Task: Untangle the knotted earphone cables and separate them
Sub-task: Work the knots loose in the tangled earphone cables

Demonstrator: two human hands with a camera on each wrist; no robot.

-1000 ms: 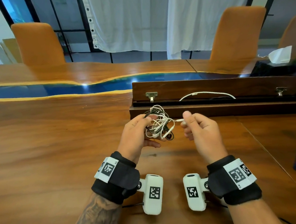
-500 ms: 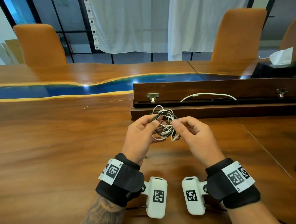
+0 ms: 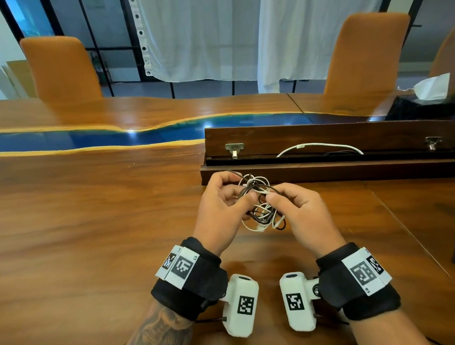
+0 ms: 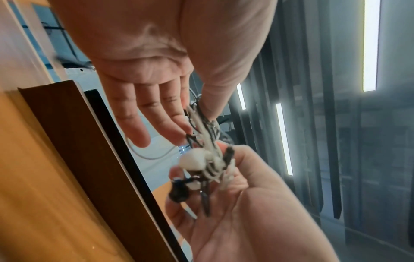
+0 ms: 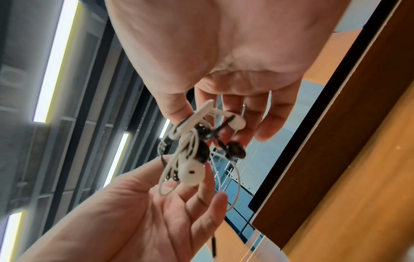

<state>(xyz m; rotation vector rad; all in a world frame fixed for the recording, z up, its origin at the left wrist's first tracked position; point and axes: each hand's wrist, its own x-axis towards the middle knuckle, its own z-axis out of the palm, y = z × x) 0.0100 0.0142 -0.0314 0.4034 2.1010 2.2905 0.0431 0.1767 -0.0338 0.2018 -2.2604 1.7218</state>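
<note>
Tangle (image 3: 259,205) of white and black earphone cables hangs between both hands above the counter (image 3: 92,232), left hand (image 3: 220,212) and right hand (image 3: 299,210) each pinching strands; better to loosen loops gently than tug.

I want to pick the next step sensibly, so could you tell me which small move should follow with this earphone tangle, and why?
Probably ease the hands apart a little to loosen the tangle: white and black cables are still knotted together, the left hand and right hand each pinch it, and it hangs above the table.
</note>
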